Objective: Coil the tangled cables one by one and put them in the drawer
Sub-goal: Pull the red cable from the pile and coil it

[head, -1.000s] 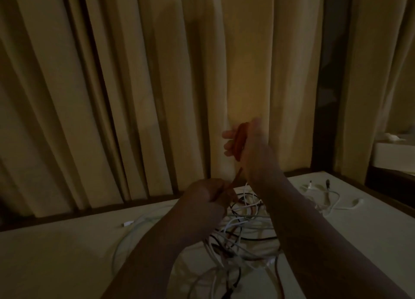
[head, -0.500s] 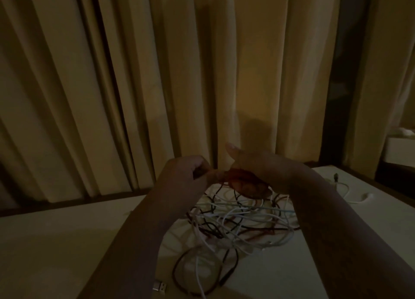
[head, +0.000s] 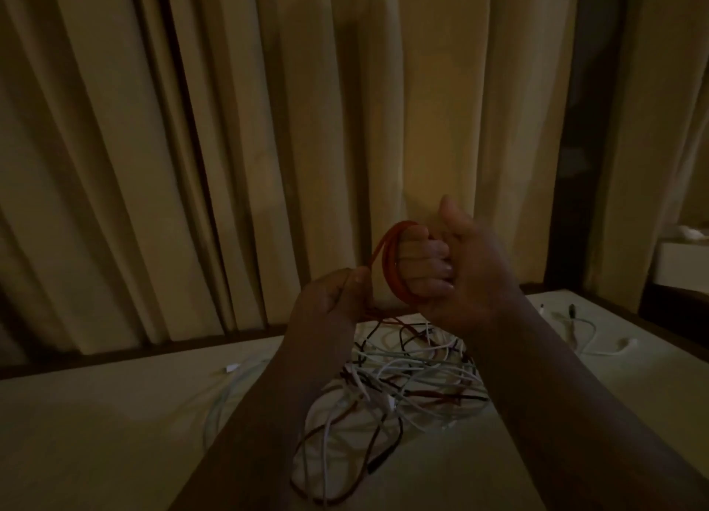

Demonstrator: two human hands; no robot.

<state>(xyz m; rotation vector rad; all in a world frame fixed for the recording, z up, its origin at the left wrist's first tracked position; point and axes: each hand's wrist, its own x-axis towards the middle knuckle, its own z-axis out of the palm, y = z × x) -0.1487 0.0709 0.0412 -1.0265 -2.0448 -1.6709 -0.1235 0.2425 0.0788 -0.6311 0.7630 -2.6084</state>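
- Cream pleated curtains hang across the whole background in dim light.
- A pale tabletop spreads below them, with a dark strip along its far edge.
- White furniture stands at far right.

Dim home room: long beige curtains behind a pale table

An orange-red cable is wound in several loops round the curled fingers of the right hand. Its free run is pinched by the left hand and trails down into a tangled heap of white, black and red cables on the pale table.
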